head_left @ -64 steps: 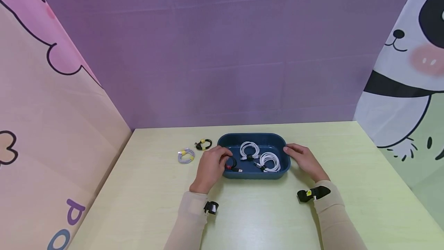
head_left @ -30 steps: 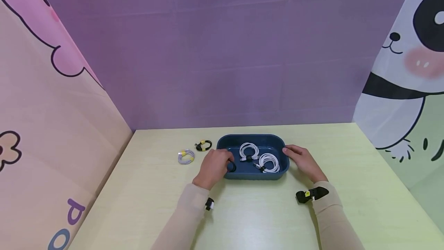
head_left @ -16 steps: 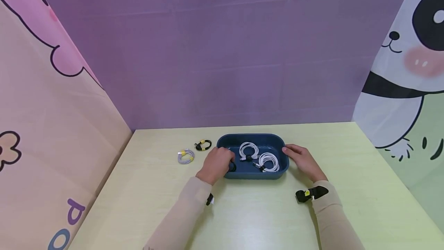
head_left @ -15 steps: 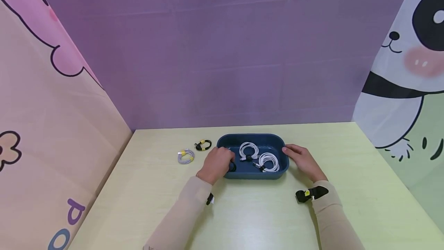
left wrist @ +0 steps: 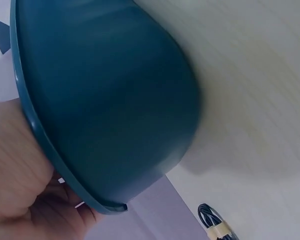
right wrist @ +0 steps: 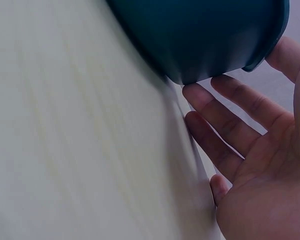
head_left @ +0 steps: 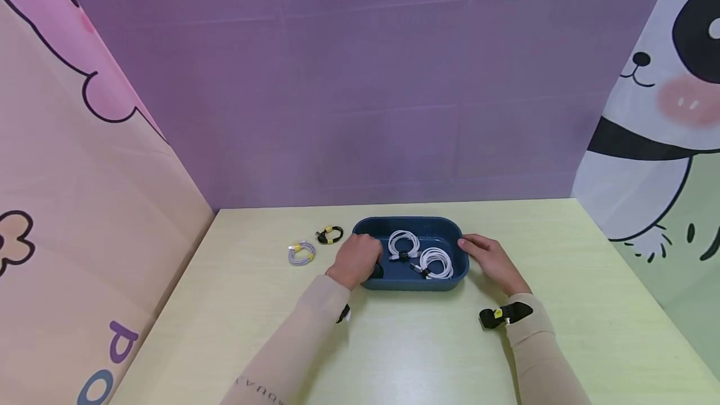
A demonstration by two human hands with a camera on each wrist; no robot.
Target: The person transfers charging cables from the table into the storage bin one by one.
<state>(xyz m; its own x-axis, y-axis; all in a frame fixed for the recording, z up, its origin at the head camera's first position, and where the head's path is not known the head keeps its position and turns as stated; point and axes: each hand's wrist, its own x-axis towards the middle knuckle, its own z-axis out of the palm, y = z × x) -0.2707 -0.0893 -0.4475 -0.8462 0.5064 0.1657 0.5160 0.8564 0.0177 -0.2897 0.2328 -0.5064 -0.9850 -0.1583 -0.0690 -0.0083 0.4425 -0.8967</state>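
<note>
The black cable [head_left: 378, 271] seems light, bendy, best pinched mid-coil (left hand [head_left: 355, 259]: grip unclear); right hand [head_left: 496, 261], fingers relaxed, touches the bin [head_left: 416, 285].

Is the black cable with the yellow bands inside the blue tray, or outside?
Outside: the black cable lies coiled on the table, left of the blue tray, apart from it.

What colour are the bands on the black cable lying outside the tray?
Yellow bands; clearest in the head view.
</note>
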